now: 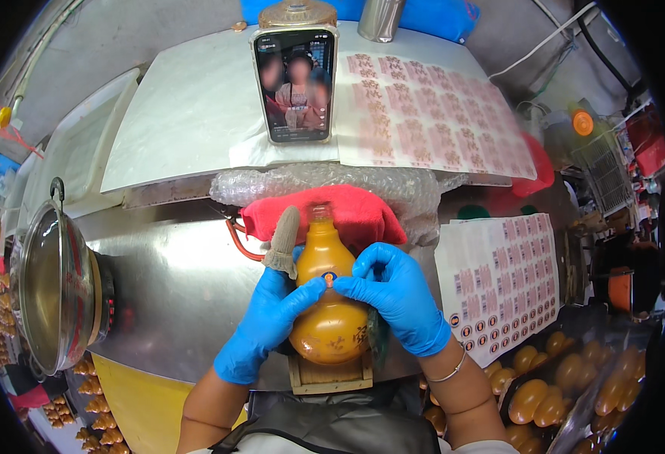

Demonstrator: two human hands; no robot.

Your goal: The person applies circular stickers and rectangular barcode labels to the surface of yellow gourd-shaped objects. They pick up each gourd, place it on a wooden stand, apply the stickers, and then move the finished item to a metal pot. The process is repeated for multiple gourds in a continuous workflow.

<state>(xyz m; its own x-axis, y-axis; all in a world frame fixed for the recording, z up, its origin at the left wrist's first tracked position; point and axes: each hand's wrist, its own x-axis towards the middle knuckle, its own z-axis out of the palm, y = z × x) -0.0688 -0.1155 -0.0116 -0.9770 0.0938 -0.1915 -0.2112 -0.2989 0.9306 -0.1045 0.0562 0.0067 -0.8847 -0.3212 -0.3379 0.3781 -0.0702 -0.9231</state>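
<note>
A glossy yellow gourd-shaped bottle [325, 256] with a clear narrow neck leans in front of me, its neck pointing away and dark characters on its lower bulb. My left hand [272, 310], in a blue glove, is wrapped round its left side. A grey-beige cloth finger cover [281, 246] sits on that hand's raised index finger. On the bottle's waist is a small round dark-blue and orange sticker [330, 278], with my left thumb tip at its edge. My right hand [397, 295], also blue-gloved, presses the sticker from the right with bent fingers. Its fingertips are partly hidden.
The bottle's neck rests on a red cloth [362, 216] beside bubble wrap [408, 193]. A phone [296, 87] stands behind it. Sticker sheets [431, 113] lie at back right, another sheet [499, 284] nearer. A metal pan [45, 287] stands left; yellow gourds [529, 401] lie at lower right.
</note>
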